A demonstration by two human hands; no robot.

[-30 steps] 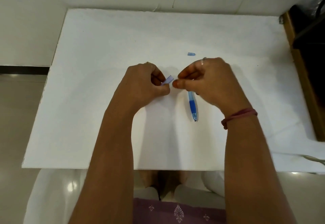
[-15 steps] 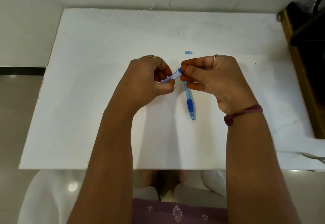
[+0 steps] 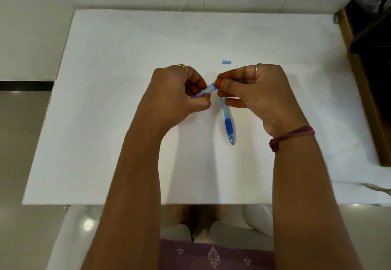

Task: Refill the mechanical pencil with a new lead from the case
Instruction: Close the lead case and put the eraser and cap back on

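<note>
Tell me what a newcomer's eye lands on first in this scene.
First, the two hands meeting at the middle of the white table: the left hand grips a pale blue lead case, and the right hand pinches at its end. Just below the right hand's fingers, a blue mechanical pencil lies with its tip toward the person. A small blue cap lies alone beyond the hands.

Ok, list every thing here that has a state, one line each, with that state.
lead case: gripped in the left hand, tilted, its end pinched by the right hand.
left hand: curled round the case.
right hand: fingertips pinch the case's end.
mechanical pencil: lying flat on the table, tip toward the person, upper end hidden under the right hand.
small blue cap: off, lying apart on the table.
</note>
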